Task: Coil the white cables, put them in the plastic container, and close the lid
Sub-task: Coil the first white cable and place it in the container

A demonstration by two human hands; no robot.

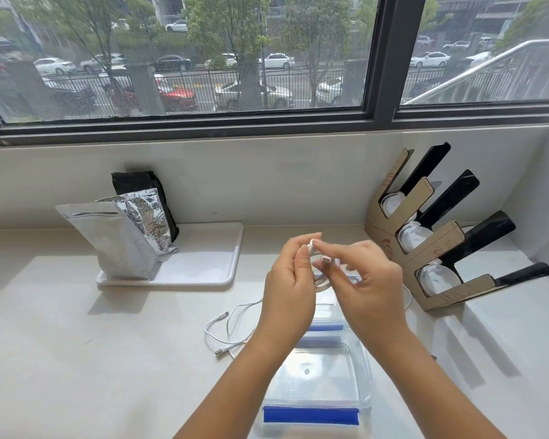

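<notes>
We hold one white cable up between both hands above the far end of the plastic container. Our left hand pinches the cable's white plug end at its fingertips, plug pointing up and away from us, and the loops hang below it; our right hand has thumb and forefinger closed on the strand just beside it, the other fingers spread loosely. We judge this grip lets one hand anchor the coil while the other feeds the cord round. The loops hang roughly upright, though how many there are we cannot tell behind the fingers. The container sits open right below, its long axis running from us toward the window, blue clip at the near end, so a finished coil can drop straight in. A second white cable lies loose on the counter just left of the container, uncoiled, with plugs pointing left. Farther off stand foil bags on a tray and a cardboard rack to the right.
</notes>
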